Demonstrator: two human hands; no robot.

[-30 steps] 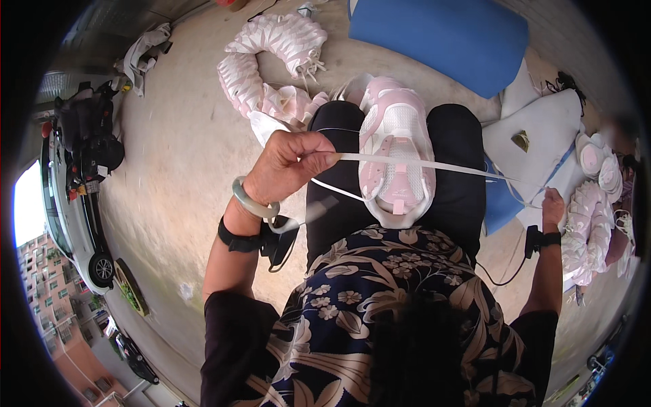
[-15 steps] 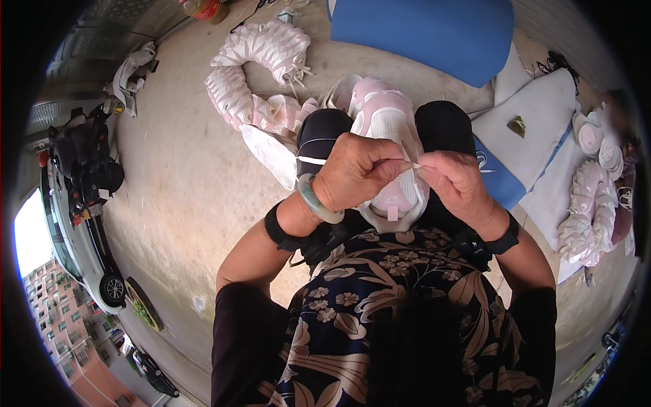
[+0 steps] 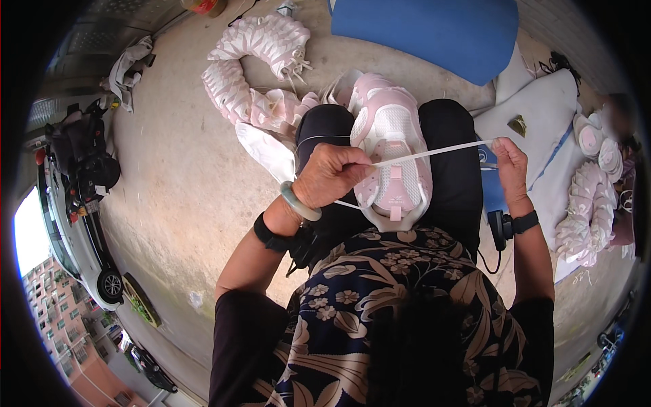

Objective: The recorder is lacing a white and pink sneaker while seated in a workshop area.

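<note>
Open concrete floor (image 3: 183,169) at nine o'clock of the lap, a wide lane there. At twelve, the pink-and-white shoe upper (image 3: 393,156) fills the lap, and the taut white lace (image 3: 434,152) bars the way across it toward three (strung between both hands). Eleven o'clock: stacked pink uppers (image 3: 251,74) crowd in. Three o'clock is tight, with a white cushion (image 3: 542,115) and more uppers (image 3: 586,217).

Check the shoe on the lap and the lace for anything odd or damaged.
Nothing stands out. The pink shoe lies on the lap, looking intact; the white lace runs taut and unbroken from the left hand to the right hand.
</note>
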